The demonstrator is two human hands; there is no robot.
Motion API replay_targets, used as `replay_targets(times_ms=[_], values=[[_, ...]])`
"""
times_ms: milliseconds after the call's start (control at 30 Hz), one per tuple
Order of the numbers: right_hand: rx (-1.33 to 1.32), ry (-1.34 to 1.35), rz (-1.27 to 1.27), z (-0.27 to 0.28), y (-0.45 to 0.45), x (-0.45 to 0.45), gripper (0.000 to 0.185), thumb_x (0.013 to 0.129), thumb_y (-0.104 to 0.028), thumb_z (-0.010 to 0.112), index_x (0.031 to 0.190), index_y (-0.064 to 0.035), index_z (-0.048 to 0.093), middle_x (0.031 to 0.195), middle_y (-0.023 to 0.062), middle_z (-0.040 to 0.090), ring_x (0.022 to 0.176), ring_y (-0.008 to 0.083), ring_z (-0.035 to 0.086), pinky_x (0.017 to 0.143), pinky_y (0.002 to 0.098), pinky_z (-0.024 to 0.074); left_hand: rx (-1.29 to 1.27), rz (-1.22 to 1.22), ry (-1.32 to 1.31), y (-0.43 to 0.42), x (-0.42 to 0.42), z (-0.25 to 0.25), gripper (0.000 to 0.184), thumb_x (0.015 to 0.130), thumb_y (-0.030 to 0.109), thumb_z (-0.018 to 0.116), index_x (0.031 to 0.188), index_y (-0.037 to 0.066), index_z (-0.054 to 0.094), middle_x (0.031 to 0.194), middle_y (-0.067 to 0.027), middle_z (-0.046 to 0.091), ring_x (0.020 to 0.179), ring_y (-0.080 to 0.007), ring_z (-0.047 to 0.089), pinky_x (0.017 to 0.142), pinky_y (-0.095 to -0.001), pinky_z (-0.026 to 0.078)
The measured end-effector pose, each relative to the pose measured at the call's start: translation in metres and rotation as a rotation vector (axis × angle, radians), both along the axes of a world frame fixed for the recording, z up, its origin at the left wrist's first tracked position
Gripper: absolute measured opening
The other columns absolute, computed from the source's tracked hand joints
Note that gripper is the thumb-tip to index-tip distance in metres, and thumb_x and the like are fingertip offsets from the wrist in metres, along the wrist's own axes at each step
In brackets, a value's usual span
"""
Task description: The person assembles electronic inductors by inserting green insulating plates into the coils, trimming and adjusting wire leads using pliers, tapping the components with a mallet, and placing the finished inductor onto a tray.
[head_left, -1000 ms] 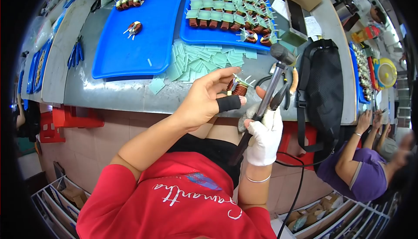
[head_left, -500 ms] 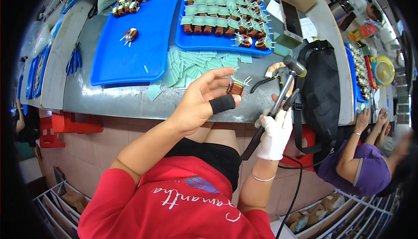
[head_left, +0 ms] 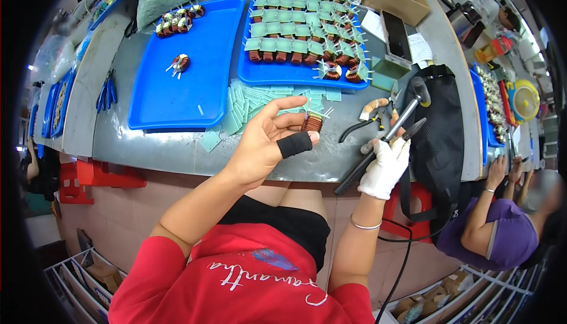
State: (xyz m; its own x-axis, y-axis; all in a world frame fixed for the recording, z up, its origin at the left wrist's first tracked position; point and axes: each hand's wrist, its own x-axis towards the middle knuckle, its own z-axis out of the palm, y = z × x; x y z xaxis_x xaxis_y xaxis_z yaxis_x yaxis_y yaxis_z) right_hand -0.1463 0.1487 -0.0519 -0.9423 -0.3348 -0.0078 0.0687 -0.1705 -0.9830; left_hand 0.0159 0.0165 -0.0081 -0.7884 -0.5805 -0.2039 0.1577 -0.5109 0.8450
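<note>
My left hand [head_left: 260, 138], with a black wrap on the thumb, pinches a copper-wound coil [head_left: 312, 123] between thumb and fingers. A green plate sits on the coil's upper side, and wire leads stick out. In my right hand [head_left: 384, 167], which wears a white glove with bare fingertips, is a hammer [head_left: 409, 110], its metal head pointing away and its dark handle toward me. A dark pointed tool [head_left: 415, 128] shows beside the same hand; its kind and whether it is gripped too are unclear. Black-handled pliers [head_left: 361, 127] lie just beyond, near a tan ring-shaped piece [head_left: 372, 109].
A blue tray [head_left: 177, 97] holds several coils; another blue tray [head_left: 304, 79] carries rows of coils topped with green plates. Loose green plates [head_left: 248, 105] lie between. Blue-handled pliers [head_left: 107, 94] are left, a black bag [head_left: 437, 135] right. A co-worker in purple [head_left: 502, 229] sits at right.
My right hand has moved right and farther over the table with the hammer. My left hand has shifted slightly left, still holding the coil. The whole view has moved a little.
</note>
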Motion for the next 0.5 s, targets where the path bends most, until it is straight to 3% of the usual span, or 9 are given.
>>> replay_targets(times_ms=[67,100,167,200,300,500], values=[[-0.044,-0.003,0.006,0.002,-0.001,0.007,0.057,0.075,0.010,0.054,0.130,0.0005,0.043,0.090,0.0048,0.054,0.072,0.0109,0.052,0.063,0.0223,0.0477,-0.030,0.015,-0.028,-0.003,-0.004,-0.001,0.066,0.075,0.002,0.077,0.132,0.001,0.044,0.111,-0.0147,0.061,0.101,-0.0169,0.059,0.092,-0.0295,0.047],[-0.049,0.051,-0.018,0.001,-0.004,0.012,0.055,0.075,0.010,0.051,0.129,0.0042,0.046,0.104,0.0083,0.058,0.066,0.0080,0.051,0.060,0.0210,0.0473,-0.033,0.014,-0.029,-0.006,-0.006,-0.002,0.066,0.075,0.002,0.077,0.132,0.001,0.044,0.111,-0.0147,0.061,0.101,-0.0169,0.059,0.092,-0.0295,0.047],[-0.113,0.077,-0.069,-0.002,-0.005,0.011,0.054,0.074,0.011,0.052,0.127,0.0043,0.047,0.109,0.0098,0.058,0.067,0.0081,0.052,0.062,0.0212,0.0483,-0.142,0.041,-0.063,-0.014,-0.012,-0.002,0.066,0.075,0.002,0.078,0.132,0.000,0.044,0.110,-0.0145,0.062,0.101,-0.0173,0.060,0.092,-0.0294,0.047],[-0.096,0.059,-0.037,-0.004,-0.004,0.007,0.051,0.074,0.011,0.053,0.124,0.0042,0.047,0.121,0.0123,0.056,0.071,0.0085,0.053,0.064,0.0214,0.0492,-0.167,0.042,-0.066,-0.019,-0.014,0.000,0.066,0.075,0.003,0.077,0.132,0.001,0.044,0.110,-0.0144,0.062,0.101,-0.0174,0.060,0.092,-0.0298,0.047],[-0.127,0.025,-0.043,-0.006,-0.001,0.008,0.051,0.074,0.013,0.054,0.122,0.0019,0.044,0.134,0.0155,0.050,0.072,0.0091,0.054,0.063,0.0211,0.0500,-0.185,0.043,-0.072,-0.029,-0.019,0.002,0.065,0.076,0.005,0.077,0.132,0.002,0.045,0.110,-0.0143,0.062,0.101,-0.0178,0.060,0.091,-0.0305,0.047],[-0.148,0.032,-0.045,-0.023,0.003,0.007,0.056,0.076,0.015,0.056,0.129,0.0021,0.042,0.129,0.0139,0.051,0.080,0.0104,0.056,0.064,0.0223,0.0512,-0.144,0.062,-0.087,-0.036,-0.030,0.003,0.065,0.076,0.006,0.076,0.132,0.003,0.045,0.109,-0.0154,0.062,0.100,-0.0195,0.060,0.091,-0.0318,0.047]])
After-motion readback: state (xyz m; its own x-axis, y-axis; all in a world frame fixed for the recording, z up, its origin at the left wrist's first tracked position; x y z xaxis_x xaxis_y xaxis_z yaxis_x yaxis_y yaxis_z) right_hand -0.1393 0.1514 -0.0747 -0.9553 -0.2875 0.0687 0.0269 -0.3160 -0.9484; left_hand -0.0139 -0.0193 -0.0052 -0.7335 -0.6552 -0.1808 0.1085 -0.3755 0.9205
